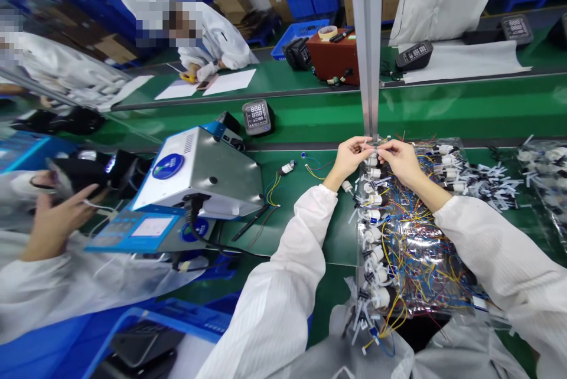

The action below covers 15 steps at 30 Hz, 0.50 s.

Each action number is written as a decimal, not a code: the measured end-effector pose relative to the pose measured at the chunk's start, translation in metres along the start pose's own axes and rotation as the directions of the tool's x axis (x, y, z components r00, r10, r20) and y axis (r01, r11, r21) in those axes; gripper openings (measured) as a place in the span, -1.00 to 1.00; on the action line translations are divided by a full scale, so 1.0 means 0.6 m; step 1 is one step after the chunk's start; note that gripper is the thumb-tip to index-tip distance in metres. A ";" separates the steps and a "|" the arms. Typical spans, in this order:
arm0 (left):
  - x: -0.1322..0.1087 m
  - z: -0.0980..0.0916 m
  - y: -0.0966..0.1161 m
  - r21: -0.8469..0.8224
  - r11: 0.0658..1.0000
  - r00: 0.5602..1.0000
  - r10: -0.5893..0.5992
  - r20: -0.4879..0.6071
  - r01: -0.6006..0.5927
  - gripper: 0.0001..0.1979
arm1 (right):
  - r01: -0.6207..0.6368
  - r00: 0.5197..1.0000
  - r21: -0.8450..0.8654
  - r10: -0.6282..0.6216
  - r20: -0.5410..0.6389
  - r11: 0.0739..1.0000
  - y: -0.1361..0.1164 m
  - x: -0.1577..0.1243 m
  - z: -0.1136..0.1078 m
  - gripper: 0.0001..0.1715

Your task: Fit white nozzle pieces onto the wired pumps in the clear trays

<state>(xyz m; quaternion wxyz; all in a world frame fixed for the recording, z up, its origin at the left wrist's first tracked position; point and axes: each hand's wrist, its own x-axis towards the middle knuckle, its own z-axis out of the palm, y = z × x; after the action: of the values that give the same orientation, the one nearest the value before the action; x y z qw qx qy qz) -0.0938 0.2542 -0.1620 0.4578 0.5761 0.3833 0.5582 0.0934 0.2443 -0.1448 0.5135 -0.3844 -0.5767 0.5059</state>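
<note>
My left hand and my right hand meet above the far end of a clear plastic bag full of small white parts with coloured wires. Both hands pinch one small white wired part between their fingertips. A row of similar white parts lies along the bag's left edge. Both arms wear white sleeves.
A grey and blue machine stands on the green table to my left, and a loose wired part lies beside it. A metal post rises just behind my hands. Another person's hand works at far left. Black display units sit on the belt.
</note>
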 end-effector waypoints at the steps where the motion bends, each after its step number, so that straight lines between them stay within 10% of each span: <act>1: 0.000 0.001 -0.001 0.006 1.000 1.000 0.001 -0.003 -0.001 -0.51 | 0.003 1.000 -0.004 -0.003 0.001 1.000 0.000 -0.001 0.001 -0.78; 15: 0.003 0.001 -0.009 0.117 0.992 0.999 0.040 0.010 -0.041 -0.64 | 0.031 0.999 -0.065 -0.030 0.009 0.997 0.007 -0.004 0.002 -0.79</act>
<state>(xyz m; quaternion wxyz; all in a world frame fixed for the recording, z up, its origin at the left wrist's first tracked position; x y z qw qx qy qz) -0.0928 0.2575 -0.1664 0.4135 0.6118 0.4018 0.5415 0.0922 0.2423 -0.1492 0.5060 -0.3898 -0.6008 0.4806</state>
